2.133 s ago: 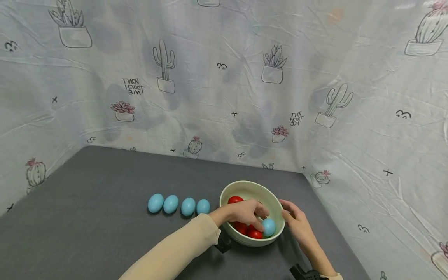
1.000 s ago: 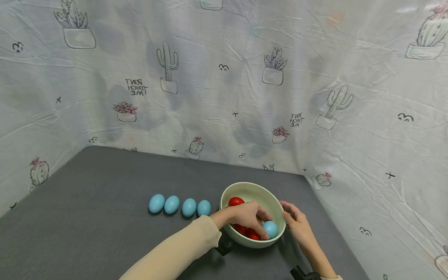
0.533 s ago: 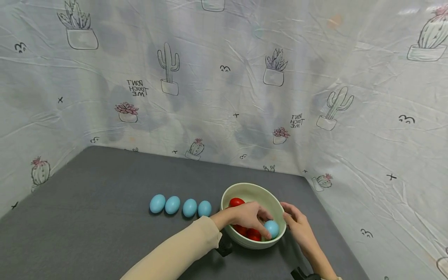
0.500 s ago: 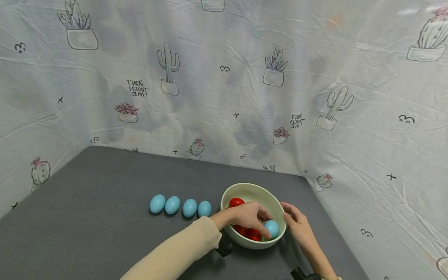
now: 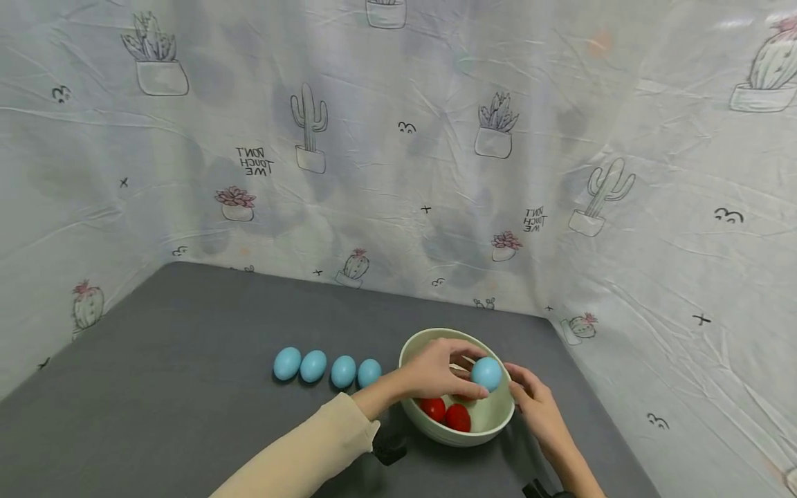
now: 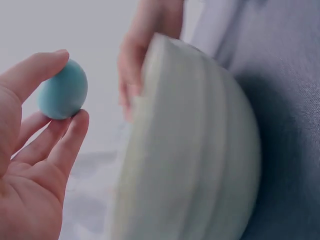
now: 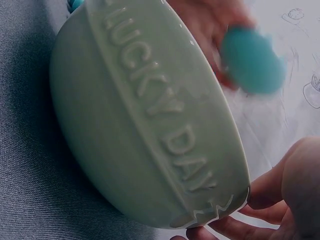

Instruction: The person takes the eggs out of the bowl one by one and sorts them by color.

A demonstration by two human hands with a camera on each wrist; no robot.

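My left hand [image 5: 438, 370] pinches a light blue egg [image 5: 486, 374] between thumb and fingertips, above the inside of a pale green bowl [image 5: 498, 418]. In the left wrist view the egg [image 6: 62, 90] sits clear of the bowl's rim. My right hand [image 5: 538, 404] holds the bowl's right side, its thumb [image 7: 270, 190] at the rim and fingers along the outer wall. Raised letters reading "LUCKY DAY" mark the bowl [image 7: 125, 115] in the right wrist view. Inside lie red eggs [image 5: 458, 418], partly hidden by my left hand.
Several light blue eggs [image 5: 313, 366] lie in a row on the dark grey table [image 5: 187, 415], left of the bowl. A light curtain [image 5: 373, 173] printed with cacti hangs behind the table and along both sides.
The left hand has lifted the blue egg up from among the red eggs in the bowl. My right hand keeps its place at the rim. The head view has shifted slightly.
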